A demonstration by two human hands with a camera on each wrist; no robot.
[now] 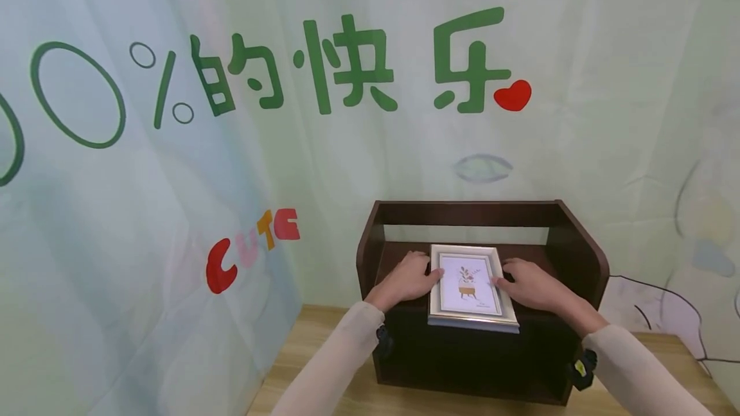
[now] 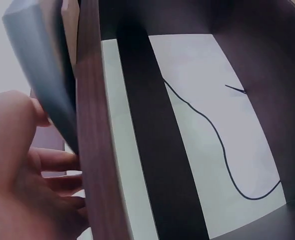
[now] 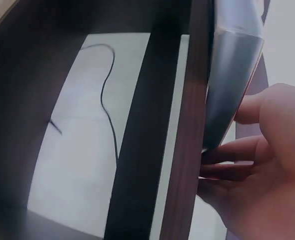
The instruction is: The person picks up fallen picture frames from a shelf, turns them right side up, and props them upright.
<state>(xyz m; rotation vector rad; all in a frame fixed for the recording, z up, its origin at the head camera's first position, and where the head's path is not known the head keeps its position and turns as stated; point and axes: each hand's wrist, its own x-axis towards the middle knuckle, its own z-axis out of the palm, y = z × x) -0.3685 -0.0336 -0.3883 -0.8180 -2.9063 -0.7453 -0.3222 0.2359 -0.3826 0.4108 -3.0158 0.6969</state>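
A picture frame (image 1: 467,320), silvery with a potted-plant print, lies face up over the upper board of a dark brown shelf unit (image 1: 474,214). Its near edge juts past the board's front. My left hand (image 1: 409,277) grips its left side, thumb on the front border. On the opposite side my right hand (image 1: 530,282) holds it in the same way. From the left wrist, the frame's edge (image 2: 35,70) appears tilted against the board's edge (image 2: 95,125), with fingers beneath. The right wrist view shows the right fingers (image 3: 232,150) under the frame's other corner.
The shelf unit stands on a wooden tabletop (image 1: 300,352), with raised side panels and a back rail. Below the upper board is an open compartment. Behind hangs a printed curtain (image 1: 624,114). A thin black cable (image 1: 665,289) runs at the right, also visible through the unit's back.
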